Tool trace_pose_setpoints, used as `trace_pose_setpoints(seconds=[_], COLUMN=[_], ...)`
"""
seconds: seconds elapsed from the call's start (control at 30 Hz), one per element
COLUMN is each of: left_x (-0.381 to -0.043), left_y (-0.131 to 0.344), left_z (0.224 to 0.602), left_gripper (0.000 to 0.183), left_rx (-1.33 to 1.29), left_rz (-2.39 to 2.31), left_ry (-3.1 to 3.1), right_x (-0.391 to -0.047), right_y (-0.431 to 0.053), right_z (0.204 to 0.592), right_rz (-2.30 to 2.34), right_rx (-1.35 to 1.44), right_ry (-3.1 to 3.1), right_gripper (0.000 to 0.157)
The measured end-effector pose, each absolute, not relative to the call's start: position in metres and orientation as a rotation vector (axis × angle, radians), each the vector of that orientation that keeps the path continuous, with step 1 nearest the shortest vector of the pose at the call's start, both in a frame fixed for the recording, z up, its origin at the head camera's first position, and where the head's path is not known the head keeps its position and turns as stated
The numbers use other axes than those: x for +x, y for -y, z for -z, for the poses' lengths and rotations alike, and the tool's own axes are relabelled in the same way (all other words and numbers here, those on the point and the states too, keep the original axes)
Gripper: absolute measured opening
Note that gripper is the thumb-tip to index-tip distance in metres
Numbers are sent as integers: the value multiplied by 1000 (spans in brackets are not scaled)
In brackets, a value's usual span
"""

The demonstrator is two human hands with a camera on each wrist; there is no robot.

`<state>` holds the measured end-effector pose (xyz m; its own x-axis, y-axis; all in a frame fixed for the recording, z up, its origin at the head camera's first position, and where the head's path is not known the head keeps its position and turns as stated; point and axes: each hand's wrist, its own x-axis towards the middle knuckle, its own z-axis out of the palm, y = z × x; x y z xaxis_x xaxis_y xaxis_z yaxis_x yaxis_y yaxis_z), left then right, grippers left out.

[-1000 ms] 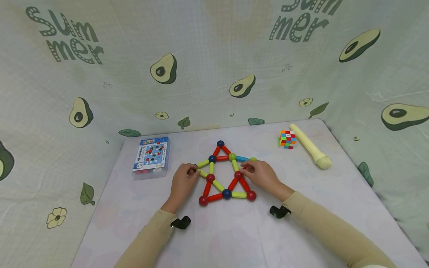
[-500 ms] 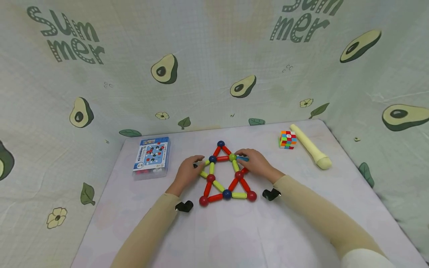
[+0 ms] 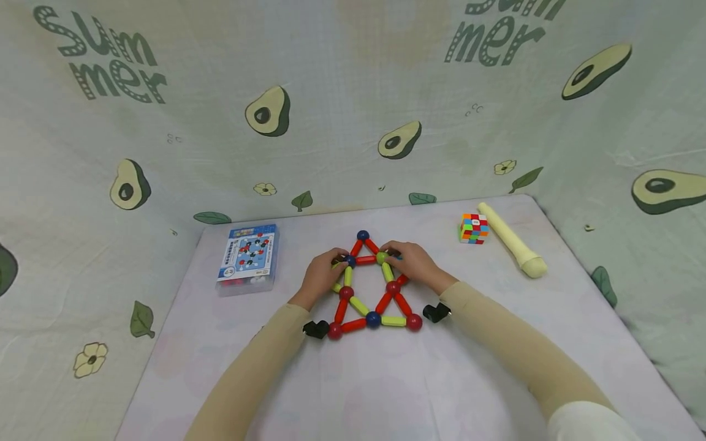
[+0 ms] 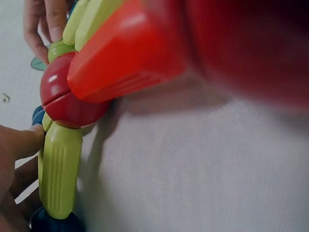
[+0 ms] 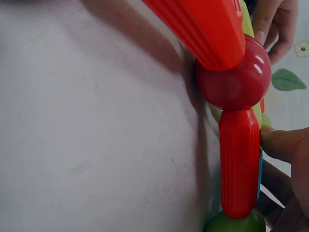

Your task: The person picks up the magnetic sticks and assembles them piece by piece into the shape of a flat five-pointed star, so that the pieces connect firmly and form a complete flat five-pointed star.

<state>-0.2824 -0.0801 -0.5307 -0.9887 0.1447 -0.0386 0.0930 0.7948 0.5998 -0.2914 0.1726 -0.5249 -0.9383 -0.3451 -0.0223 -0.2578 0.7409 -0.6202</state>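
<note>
A flat figure of magnetic building sticks and balls lies on the table, with red, lime and blue parts. My left hand (image 3: pixel 318 278) reaches to its upper left and pinches around the dark blue ball (image 3: pixel 350 261). My right hand (image 3: pixel 415 262) is at the upper right, thumb and fingers around the lime ball (image 3: pixel 381 258); a blue stick (image 3: pixel 396 258) shows partly under it. The left wrist view has a red ball (image 4: pixel 60 87) and a lime stick (image 4: pixel 62 169) beside the left thumb. In the right wrist view, a red stick (image 5: pixel 239 164) stands before the right thumb.
A boxed molecule-style set (image 3: pixel 248 260) lies at the back left of the table. Toward the back right are a puzzle cube (image 3: pixel 474 228) and a pale yellow stick-shaped object (image 3: pixel 513 242) with a rounded end. A printed cloth (image 3: pixel 342 171) hangs behind.
Both hands have shifted inward and away from the person, from the figure's outer side corners to its upper blue and lime balls. The figure keeps its place.
</note>
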Motion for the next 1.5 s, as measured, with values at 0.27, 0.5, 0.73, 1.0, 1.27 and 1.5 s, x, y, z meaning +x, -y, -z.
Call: trace_pose_setpoints(seconds=[0.27, 0.5, 0.73, 1.0, 1.27, 1.5], left_x=[-286, -291, -274, -234, -211, -202], left_y=[83, 86, 88, 93, 94, 90], left_z=[531, 531, 528, 531, 527, 529], left_gripper=[30, 30, 42, 31, 35, 38], left_rx=[190, 241, 321, 381, 370, 391], left_rz=[-954, -916, -702, -642, -662, -668], left_ry=[-2885, -2856, -2998, -3066, -2953, -2951], right_x=[-294, -294, -283, -255, -224, -214], right_y=[-171, -171, -174, -181, -177, -174], right_z=[521, 524, 526, 524, 520, 523], right_rz=[941, 924, 865, 767, 632, 655], right_rx=[-488, -461, -464, -637, -623, -600], right_ry=[-2777, -2775, -2839, -2984, -2935, -2929], right_gripper=[30, 32, 37, 28, 27, 33])
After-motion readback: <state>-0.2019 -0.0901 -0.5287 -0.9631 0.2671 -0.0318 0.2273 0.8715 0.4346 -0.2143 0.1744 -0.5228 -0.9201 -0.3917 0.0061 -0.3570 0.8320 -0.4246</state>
